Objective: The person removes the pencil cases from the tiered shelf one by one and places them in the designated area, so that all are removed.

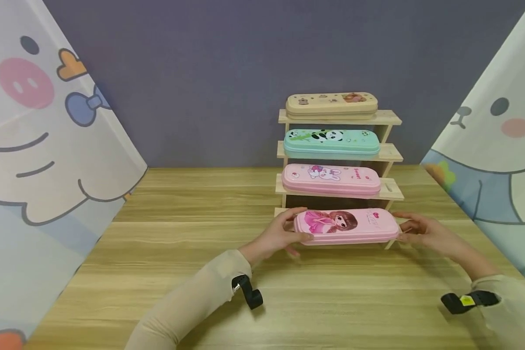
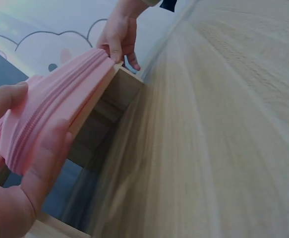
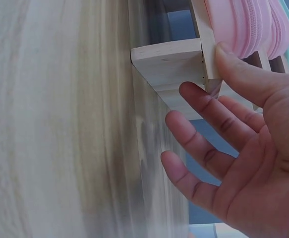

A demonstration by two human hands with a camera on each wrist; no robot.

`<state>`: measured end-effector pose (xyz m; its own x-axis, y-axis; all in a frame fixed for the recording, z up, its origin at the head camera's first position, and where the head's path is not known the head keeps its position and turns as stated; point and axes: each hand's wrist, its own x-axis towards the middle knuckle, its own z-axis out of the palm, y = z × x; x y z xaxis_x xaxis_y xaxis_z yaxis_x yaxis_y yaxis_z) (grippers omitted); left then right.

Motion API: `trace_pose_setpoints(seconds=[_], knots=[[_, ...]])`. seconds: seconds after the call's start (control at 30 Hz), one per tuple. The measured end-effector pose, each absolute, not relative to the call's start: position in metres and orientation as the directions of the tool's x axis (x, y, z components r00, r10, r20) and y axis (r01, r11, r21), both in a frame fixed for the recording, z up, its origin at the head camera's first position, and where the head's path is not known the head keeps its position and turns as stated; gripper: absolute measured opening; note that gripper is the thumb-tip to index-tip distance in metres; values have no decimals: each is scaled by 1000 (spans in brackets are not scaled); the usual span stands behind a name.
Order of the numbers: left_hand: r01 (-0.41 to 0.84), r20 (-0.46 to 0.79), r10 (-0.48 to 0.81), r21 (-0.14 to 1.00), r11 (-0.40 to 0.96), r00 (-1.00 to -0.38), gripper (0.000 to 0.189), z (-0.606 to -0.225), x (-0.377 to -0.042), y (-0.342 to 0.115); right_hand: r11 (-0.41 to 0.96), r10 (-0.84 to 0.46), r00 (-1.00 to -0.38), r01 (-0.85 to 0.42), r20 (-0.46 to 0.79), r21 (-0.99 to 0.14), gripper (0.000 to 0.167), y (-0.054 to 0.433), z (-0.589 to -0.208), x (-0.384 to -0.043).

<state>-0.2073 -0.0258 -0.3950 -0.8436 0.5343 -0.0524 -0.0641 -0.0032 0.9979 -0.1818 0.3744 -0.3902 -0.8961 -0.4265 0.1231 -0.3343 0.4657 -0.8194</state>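
Observation:
A pink pencil case (image 1: 347,226) with a cartoon girl on its lid lies along the lowest step of a wooden rack (image 1: 393,192). My left hand (image 1: 284,233) grips its left end, thumb on one side and fingers on the other, as the left wrist view shows around the zipped edge (image 2: 60,104). At the other end is my right hand (image 1: 428,236). Its thumb (image 3: 238,69) rests at the board's end beside the case, while the other fingers spread loosely below and hold nothing.
Higher steps carry a pink rabbit pencil case (image 1: 331,180), a mint panda pencil case (image 1: 332,143) and a cream pencil case (image 1: 332,106). The rack stands on a wood-grain table (image 1: 201,204) before a dark wall (image 1: 192,87). Cartoon-printed curtains (image 1: 48,146) flank both sides.

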Motion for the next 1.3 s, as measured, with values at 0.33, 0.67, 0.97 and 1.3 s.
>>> trace_pose_setpoints(seconds=[0.33,0.67,0.97,1.3], knots=[[-87,-33,491,992,-87,-871,66,-400,-205,-28,453,-376,-924,-247,67,-856,61,374,-389,-181],[-96,-26,482,988,-120,-876,66,-393,-201,-34,461,-342,-939,-204,39,-864,59,378,-389,-181],[-76,4,492,987,-142,-870,70,-391,-197,-50,430,-342,-939,-195,42,-882,54,375,-391,-183],[-75,12,483,984,-160,-876,70,-389,-193,-69,388,-358,-934,-171,23,-906,59,378,-394,-183]])
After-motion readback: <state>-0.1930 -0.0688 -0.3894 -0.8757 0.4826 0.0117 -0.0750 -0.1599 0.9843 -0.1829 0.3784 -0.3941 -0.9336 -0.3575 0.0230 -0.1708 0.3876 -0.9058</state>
